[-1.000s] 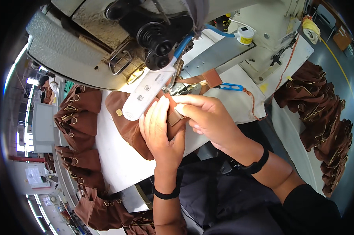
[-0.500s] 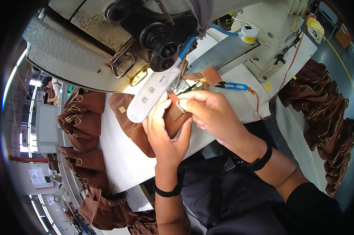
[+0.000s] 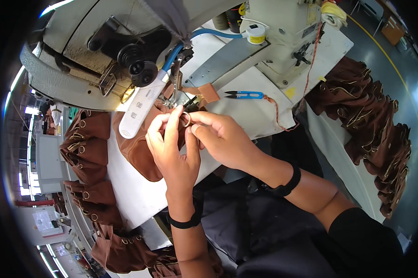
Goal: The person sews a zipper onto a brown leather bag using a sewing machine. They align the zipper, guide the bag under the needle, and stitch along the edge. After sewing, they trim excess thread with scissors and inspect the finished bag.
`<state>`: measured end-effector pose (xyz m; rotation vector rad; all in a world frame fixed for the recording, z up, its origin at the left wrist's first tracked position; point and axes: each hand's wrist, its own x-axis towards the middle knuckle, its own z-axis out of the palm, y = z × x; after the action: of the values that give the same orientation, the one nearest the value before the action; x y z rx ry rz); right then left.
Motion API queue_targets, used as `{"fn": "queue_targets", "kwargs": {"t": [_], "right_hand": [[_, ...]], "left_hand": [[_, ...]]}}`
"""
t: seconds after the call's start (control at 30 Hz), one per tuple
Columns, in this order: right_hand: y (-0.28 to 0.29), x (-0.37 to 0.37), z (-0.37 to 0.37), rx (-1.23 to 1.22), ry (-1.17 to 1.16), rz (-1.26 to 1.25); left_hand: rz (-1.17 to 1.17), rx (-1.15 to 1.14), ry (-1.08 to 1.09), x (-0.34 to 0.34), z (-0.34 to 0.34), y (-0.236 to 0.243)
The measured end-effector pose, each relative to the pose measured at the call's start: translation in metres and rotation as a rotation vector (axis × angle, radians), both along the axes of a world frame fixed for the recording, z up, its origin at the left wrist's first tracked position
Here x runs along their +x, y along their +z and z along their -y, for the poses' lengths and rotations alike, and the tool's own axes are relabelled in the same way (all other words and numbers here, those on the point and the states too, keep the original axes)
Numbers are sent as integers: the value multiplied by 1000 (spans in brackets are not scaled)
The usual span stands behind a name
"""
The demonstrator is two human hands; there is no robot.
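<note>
A gold-coloured metal ring [image 3: 187, 119] is held up between the fingertips of both hands, just in front of the sewing machine's needle area. My left hand [image 3: 173, 150] has its fingers and thumb closed round the ring's near-left side. From the right, my right hand [image 3: 227, 141] pinches it with thumb and index finger. Any leather tab behind the ring is mostly hidden by the fingers. A brown leather bag [image 3: 142, 155] lies beneath and left of my left hand. Beyond my hands, a brown strap piece [image 3: 208, 93] sticks out beside the presser area.
The sewing machine head [image 3: 70, 65] looms at upper left, with a long white lamp [image 3: 142, 109] angled over the bag. Blue-handled thread snips [image 3: 246, 95] lie on the white table on an orange cord. Brown bags hang in rows at left [image 3: 86, 153] and right [image 3: 357, 116].
Both hands have drawn back slightly from the needle area. The right hand pinched a brown leather tab before; now a metal ring shows between the fingertips. The view has shifted too.
</note>
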<state>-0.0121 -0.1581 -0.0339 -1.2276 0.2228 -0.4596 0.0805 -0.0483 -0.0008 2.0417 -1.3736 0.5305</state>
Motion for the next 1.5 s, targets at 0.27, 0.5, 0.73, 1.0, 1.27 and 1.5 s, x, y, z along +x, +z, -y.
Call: {"fn": "queue_targets", "kwargs": {"t": [0.27,0.5,0.73,1.0,1.27,1.5], "right_hand": [[-19,-10,-5,-148,-103,69],[-44,-17,22,-342,-423,-35],[-43,16,37,-275,10,61],[-43,10,34,-221,84,171],[-31,16,20,178,99,143],[-22,11,12,237,75,83]], "left_hand": [[-261,-233,-51,8,2,-15],[-427,-364,-81,4,-1,-34],[-254,-279,-51,5,-8,-29],[-375,-372,60,-7,-6,-35],[-679,-535,35,-14,-1,-24],[-774,-547,80,-20,-1,-17]]}}
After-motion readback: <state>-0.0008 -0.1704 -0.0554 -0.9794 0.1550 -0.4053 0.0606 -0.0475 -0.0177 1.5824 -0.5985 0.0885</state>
